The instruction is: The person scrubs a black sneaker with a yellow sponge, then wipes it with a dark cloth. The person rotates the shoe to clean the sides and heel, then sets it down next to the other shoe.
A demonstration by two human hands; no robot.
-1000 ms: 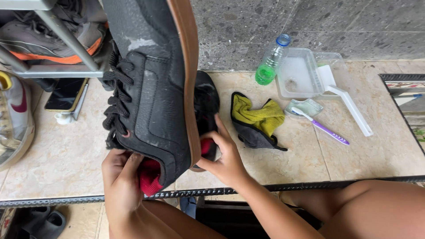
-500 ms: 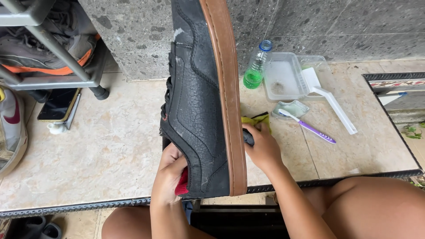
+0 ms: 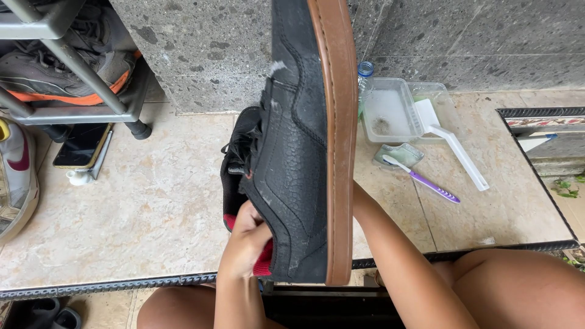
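I hold a black lace-up shoe (image 3: 298, 152) with a brown sole upright and close in front of me, its sole edge turned to the right. My left hand (image 3: 247, 240) grips its heel at the red lining (image 3: 264, 262). My right forearm (image 3: 381, 237) runs up behind the sole, and the hand on the shoe is hidden there. A second black shoe (image 3: 236, 159) lies on the tiled floor just behind the held one, partly covered by it.
To the right lie a clear plastic tub (image 3: 390, 109), a white brush (image 3: 454, 143), a purple toothbrush (image 3: 426, 181) and a bottle top (image 3: 364, 70). On the left are a metal shoe rack (image 3: 67, 109), a phone (image 3: 82, 145) and a white sneaker (image 3: 18, 170). A stone wall stands behind.
The held shoe has swung right and turned, so its brown sole edge now faces me. It now covers the yellow cloth and my right hand. My left hand stays at the heel.
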